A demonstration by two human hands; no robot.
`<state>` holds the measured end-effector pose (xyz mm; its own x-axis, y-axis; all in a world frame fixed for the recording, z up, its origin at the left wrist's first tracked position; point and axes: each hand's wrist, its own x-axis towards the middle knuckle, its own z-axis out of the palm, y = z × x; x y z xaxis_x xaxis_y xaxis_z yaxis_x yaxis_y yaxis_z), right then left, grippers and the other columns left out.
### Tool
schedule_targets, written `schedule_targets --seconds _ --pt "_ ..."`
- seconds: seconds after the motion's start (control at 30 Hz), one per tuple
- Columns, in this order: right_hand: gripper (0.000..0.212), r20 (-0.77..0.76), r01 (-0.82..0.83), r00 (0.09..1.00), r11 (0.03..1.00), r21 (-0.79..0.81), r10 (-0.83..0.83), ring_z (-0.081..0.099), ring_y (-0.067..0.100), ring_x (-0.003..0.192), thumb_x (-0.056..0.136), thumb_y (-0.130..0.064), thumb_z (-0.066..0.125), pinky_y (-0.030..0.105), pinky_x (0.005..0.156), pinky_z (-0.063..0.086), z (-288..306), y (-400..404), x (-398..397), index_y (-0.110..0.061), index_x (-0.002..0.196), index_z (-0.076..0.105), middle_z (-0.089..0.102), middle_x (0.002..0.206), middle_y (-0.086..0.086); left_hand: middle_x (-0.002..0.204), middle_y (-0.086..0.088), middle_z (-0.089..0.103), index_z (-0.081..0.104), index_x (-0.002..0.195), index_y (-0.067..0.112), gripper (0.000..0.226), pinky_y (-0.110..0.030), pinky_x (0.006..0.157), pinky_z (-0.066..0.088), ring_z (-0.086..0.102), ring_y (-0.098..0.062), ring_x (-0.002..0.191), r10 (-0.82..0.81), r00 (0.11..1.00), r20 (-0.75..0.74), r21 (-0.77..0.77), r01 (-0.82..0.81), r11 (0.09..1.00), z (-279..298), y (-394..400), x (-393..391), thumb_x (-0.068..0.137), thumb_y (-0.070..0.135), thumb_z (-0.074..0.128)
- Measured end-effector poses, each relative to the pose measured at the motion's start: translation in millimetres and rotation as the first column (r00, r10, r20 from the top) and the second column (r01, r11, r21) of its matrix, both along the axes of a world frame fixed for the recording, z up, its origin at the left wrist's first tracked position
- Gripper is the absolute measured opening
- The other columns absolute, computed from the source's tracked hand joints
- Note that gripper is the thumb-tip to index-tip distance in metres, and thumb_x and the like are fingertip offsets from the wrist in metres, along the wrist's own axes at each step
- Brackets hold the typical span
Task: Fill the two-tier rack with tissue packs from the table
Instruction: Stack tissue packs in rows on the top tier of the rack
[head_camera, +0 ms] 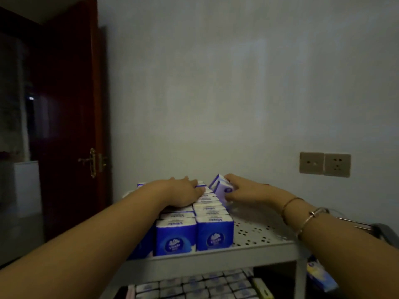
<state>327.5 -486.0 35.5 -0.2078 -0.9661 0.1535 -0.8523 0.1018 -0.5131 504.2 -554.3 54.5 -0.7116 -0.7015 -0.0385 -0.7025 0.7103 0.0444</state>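
wall: plain pale wall (216, 83) takes up most of the frame, pretty dim lighting overall
door: dark red wooden door (69, 104) on the left side, brass handle (91, 161) about mid-height
rack: white two-tier rack (216, 258) at the bottom centre, the top shelf is perforated and its right part is bare
top-tier packs: blue and white tissue packs (194, 225) standing upright in tight rows on the left and middle of the top shelf, running back toward the wall
lower-tier packs: more packs (194, 284) lined up on the bottom shelf, bottom edge of the frame
left hand: left hand (183, 194) lies flat with relaxed fingers on top of the rows, centre of the frame
right hand: right hand (241, 188) grips a tilted pack (222, 186) just right of the rows, at the back of the top shelf; bracelets (306, 219) on that wrist
sockets: two wall sockets (325, 164) side by side at mid right
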Motion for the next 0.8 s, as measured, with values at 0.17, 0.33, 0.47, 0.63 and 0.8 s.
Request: schedule_targets --seconds 0.17,0.33,0.47,0.63,0.8 --pt "0.041 -0.267 0.041 0.962 0.997 -0.061 -0.056 0.049 0.026 0.109 0.09 -0.03 0.052 0.039 0.095 0.044 -6.1 -1.4 6.1 -0.022 0.13 0.044 0.051 0.123 0.011 0.16 -0.005 0.001 0.006 0.152 0.023 0.057 -0.037 0.117 0.003 0.006 -0.028 0.147 0.008 1.0 -0.01 0.003 -0.008 1.0 -0.5 3.8 0.7 0.101 0.048 0.015" --pt "0.093 -0.298 0.102 0.947 0.992 -0.078 -0.121 0.039 0.029 0.125 0.078 -0.043 0.069 0.041 0.102 0.041 -15.8 -1.0 11.5 -0.021 0.149 0.012 0.03 0.136 0.01 0.16 -0.004 0.001 0.007 0.152 0.025 0.057 -0.04 0.117 0.004 0.005 -0.029 0.147 0.021 1.0 -0.023 0.023 -0.02 1.0 -1.3 4.7 2.0 0.101 0.049 0.017" --pt "0.086 -0.047 0.256 0.965 0.966 -0.041 -0.257 0.06 0.021 0.096 0.071 -0.036 0.079 0.032 0.079 0.054 -16.3 -1.9 6.6 -0.013 0.131 0.023 0.055 0.117 0.01 0.16 -0.006 0.002 0.008 0.152 0.024 0.056 -0.038 0.117 0.005 0.007 -0.028 0.147 0.018 0.999 -0.032 0.018 -0.017 1.0 -0.1 9.8 2.3 0.102 0.047 0.016" --pt "0.012 -0.235 0.048 0.972 0.99 0.135 -0.015 0.057 0.019 0.098 0.095 -0.033 0.048 0.031 0.093 0.047 -10.1 17.7 29.2 -0.024 0.091 0.054 0.062 0.116 0.008 0.16 -0.006 0.002 0.008 0.152 0.024 0.056 -0.04 0.117 0.005 0.007 -0.029 0.147 0.013 1.0 -0.019 0.023 -0.012 1.0 -0.7 7.8 0.4 0.102 0.048 0.015" --pt "0.025 -0.277 -0.013 0.959 0.985 0.17 0.061 0.055 0.025 0.11 0.099 -0.028 0.039 0.034 0.098 0.044 -7.8 23.9 32.7 -0.012 0.108 0.056 0.058 0.122 0.013 0.16 -0.005 0.012 0.018 0.151 0.023 0.053 -0.035 0.116 0.011 0.017 -0.024 0.145 0.003 0.998 -0.066 0.01 -0.002 1.0 0.8 9.1 2.7 0.102 0.045 0.021"
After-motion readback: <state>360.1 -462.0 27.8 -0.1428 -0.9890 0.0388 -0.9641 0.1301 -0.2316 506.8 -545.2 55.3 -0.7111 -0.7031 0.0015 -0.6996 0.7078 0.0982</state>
